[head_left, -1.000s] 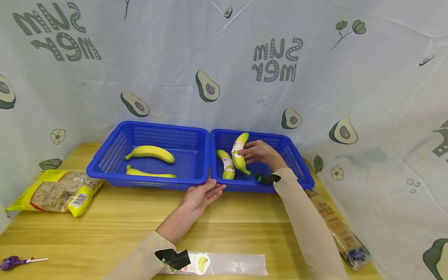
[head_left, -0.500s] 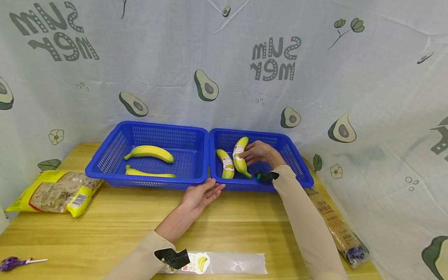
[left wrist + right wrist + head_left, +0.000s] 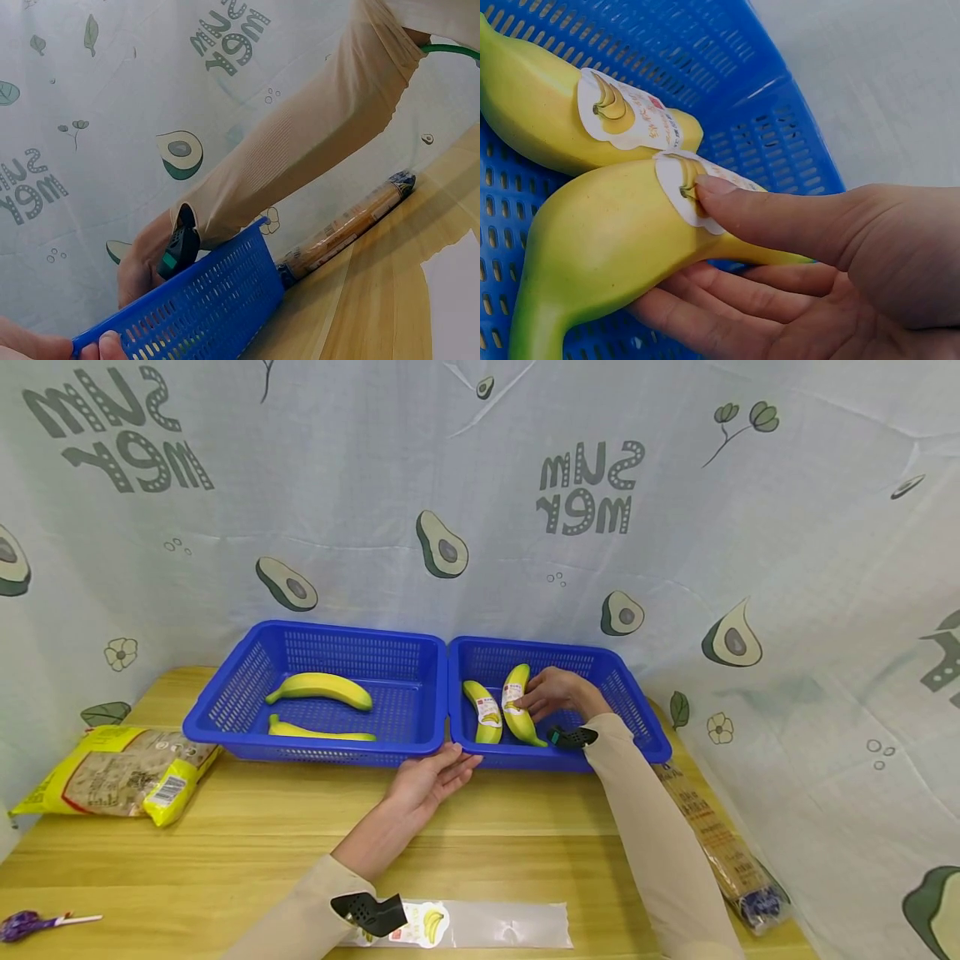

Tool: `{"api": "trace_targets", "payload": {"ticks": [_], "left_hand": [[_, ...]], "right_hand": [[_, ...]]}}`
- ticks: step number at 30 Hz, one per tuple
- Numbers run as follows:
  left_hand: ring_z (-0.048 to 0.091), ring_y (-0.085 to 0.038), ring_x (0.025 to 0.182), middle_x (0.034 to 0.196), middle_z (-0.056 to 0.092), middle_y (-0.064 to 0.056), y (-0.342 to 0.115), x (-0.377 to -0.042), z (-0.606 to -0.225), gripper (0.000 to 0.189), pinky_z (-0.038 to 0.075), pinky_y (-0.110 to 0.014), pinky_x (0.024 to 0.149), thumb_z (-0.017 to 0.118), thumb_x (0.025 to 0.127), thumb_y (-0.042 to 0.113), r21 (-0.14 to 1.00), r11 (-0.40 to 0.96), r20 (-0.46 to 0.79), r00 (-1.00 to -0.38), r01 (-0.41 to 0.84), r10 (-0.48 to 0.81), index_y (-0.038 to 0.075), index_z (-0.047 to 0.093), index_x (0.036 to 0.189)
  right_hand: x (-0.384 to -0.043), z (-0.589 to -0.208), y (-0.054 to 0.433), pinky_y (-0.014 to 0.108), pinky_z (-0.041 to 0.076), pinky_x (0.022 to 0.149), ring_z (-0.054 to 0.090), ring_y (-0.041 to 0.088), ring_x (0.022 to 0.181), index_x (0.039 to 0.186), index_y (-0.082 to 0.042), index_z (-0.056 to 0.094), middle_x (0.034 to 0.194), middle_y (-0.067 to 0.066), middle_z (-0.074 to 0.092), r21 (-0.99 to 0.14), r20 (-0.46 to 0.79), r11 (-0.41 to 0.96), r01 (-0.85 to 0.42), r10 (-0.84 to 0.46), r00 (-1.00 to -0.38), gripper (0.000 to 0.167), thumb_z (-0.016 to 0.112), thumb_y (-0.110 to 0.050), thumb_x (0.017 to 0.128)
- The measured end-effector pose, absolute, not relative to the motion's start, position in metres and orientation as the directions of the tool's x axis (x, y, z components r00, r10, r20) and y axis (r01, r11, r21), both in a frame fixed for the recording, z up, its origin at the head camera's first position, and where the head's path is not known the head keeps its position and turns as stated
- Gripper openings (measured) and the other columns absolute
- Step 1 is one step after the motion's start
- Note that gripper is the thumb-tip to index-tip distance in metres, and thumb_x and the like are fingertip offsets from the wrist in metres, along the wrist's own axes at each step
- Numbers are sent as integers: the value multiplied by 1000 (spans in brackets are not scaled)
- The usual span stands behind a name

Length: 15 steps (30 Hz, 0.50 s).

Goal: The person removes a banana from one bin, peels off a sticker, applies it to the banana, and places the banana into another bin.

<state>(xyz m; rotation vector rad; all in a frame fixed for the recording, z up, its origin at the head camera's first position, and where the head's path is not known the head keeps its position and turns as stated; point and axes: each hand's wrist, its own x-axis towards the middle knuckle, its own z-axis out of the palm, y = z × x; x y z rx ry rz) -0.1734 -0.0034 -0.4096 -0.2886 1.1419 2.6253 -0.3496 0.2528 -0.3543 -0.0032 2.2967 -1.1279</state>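
My right hand [image 3: 558, 689] holds a yellow banana [image 3: 520, 724] with a white label, low inside the right blue basket [image 3: 517, 762]. In the right wrist view, the thumb presses on the label while the fingers lie under the banana [image 3: 607, 232]. Beside it, a second labelled banana [image 3: 532, 97] rests in the same basket. My left hand [image 3: 423, 783] grips that basket's front left corner; the left wrist view has its thumb and fingertips on either side of the rim of the basket [image 3: 217, 300].
Two bananas without visible labels, one behind [image 3: 322, 687] and one in front [image 3: 318, 732], lie in the left blue basket [image 3: 444, 693]. A yellow packet [image 3: 112, 772], a lollipop [image 3: 30, 925], a strip of banana stickers [image 3: 495, 925] and a long wrapped pack [image 3: 720, 843] lie on the table.
My right hand has lowered the banana into the right basket, bringing it nearer the front and beside the other banana. The left hand has stayed at the basket corner.
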Motion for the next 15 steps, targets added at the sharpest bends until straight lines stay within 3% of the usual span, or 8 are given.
{"api": "trace_targets", "payload": {"ticks": [6, 15], "left_hand": [[80, -20, 86, 87, 76, -8, -4, -173, -409, 17, 64, -25, 76, 64, 106, -4, 684, -656, -289, -944, -320, 159, 7, 68, 94], [80, -20, 87, 87, 76, -8, -3, -173, -411, 15, 64, -25, 76, 63, 106, -3, 685, -653, -285, -944, -324, 169, 6, 66, 95]], "right_hand": [[-348, -355, 252, 48, 62, 99, 79, 24, 92, 151, 15, 48, 133, 28, 69, -718, -492, 656, 235, -239, -837, 61, 76, -10, 102], [-349, -357, 251, 51, 58, 105, 78, 29, 104, 154, 15, 44, 138, 30, 66, -696, -512, 684, 218, -261, -818, 65, 75, -11, 103]]}}
